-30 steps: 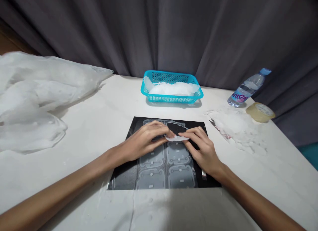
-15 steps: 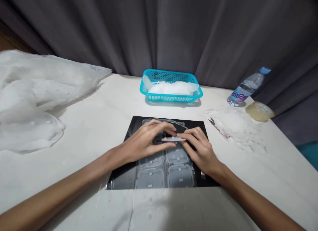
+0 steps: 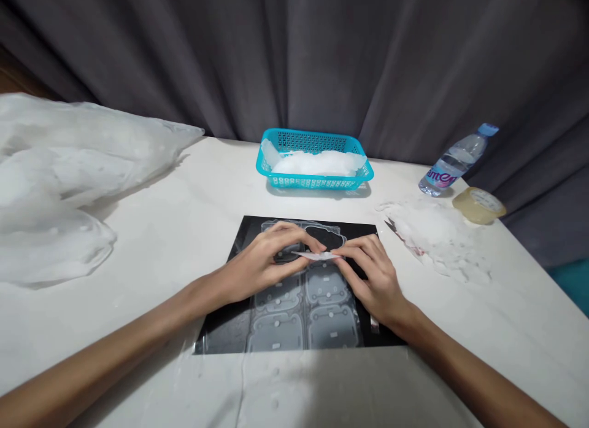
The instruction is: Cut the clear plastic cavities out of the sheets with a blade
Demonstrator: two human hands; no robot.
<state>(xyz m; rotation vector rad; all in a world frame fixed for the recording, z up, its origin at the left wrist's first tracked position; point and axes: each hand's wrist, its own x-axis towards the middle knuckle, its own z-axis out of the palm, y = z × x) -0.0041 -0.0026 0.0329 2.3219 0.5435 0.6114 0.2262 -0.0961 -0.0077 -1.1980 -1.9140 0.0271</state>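
A thin, whitish translucent plastic piece (image 3: 316, 256) is seen nearly edge-on, with small bumps along it. My left hand (image 3: 264, 256) pinches its left part between thumb and fingers. At the right end, my right hand (image 3: 375, 277) grips it with closed fingertips. Both hands are over a black board (image 3: 221, 330). On that board lies a clear sheet of rounded translucent plastic pieces (image 3: 334, 333), set in rows. An opening with a thin clear rim (image 3: 341, 233) shows near the sheet's upper right; my hands cover some of the sheet.
Behind the board stands a blue basket (image 3: 317, 182) holding white translucent material. To the right are scissors (image 3: 394, 228), partly under clear scraps (image 3: 437, 237), a tape roll (image 3: 478, 206) and a water bottle (image 3: 453, 164). A large whitish plastic bag (image 3: 69, 170) fills the left side.
My left thumb and fingers have come together on the plastic piece, where they were apart before. The piece has tilted slightly. The camera view has shifted a little.
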